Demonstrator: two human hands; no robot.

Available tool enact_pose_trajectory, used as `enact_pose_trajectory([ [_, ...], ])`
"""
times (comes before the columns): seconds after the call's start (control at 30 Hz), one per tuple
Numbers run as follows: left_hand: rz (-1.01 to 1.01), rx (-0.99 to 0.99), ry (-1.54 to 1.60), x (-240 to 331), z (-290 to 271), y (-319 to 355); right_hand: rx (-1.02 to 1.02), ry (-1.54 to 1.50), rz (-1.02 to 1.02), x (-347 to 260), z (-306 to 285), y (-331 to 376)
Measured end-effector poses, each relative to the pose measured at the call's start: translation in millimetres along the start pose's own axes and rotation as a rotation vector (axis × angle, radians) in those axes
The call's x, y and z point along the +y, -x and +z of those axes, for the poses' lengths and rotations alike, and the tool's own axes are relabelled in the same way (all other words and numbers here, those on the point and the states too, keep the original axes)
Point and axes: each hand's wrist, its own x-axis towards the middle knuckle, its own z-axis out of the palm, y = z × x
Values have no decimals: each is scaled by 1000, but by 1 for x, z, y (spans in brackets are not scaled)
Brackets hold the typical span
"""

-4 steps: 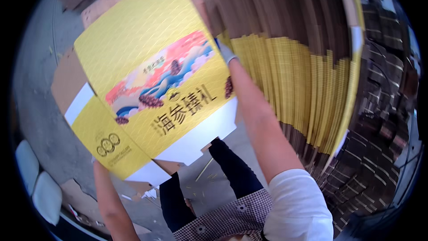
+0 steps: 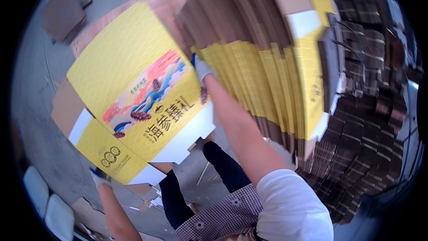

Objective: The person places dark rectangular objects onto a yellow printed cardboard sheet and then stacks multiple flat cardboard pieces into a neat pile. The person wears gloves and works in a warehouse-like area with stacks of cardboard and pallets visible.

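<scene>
Two arms spread, right hand grasping yellow carton, left hand lower, grip unclear.

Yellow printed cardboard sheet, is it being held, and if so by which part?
Yes: the left hand holds the yellow printed cardboard sheet by its lower-left edge, the right hand by its right edge; some fingers are hidden.

My yellow carton sheet bore large dark characters — and, on its side panel, small print beside circular emblems.

Carton stack blurred, cut by top edge; fingers of left hand, right hand indistinct.
</scene>
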Motion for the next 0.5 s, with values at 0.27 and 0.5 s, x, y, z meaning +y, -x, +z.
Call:
enact_pose_trajectory([
  [0.27, 540, 49, -419, -67, 120, 202, -277, -222, -171, -118, -234, 255],
  [0.5, 947, -769, -673, -158, 428, 549, 295, -403, -170, -112, -579, 299],
])
